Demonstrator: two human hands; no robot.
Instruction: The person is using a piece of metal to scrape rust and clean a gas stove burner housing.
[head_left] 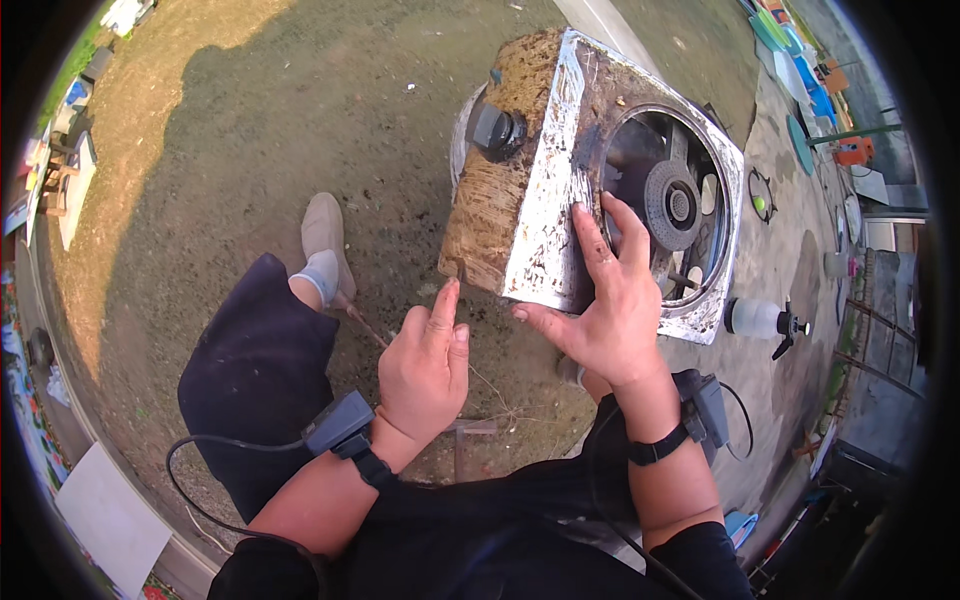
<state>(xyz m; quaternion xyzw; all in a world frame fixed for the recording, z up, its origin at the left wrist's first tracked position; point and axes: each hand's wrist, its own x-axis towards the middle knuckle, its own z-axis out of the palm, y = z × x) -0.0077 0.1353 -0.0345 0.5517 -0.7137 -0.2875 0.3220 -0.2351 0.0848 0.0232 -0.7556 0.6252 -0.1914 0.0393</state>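
A grimy single-burner gas stove [540, 220] stands in front of me, with rusty brown stains and peeling white on its casing. On its brown front panel is a black knob [497, 130]. A round burner [673, 205] sits inside the ring-shaped opening on top. My right hand [615, 300] grips the stove's near end, fingers spread on the top by the ring and thumb at the lower edge. My left hand [425, 370] holds nothing I can see. Its index finger is stretched to the near corner of the front panel, and the other fingers are curled.
A white spray bottle [755, 318] with a black head is on the concrete right of the stove. My left shoe [325, 240] rests on the dirt ground. Tubs and other household items [820, 95] line the far right, with a wooden stool [68, 190] at far left.
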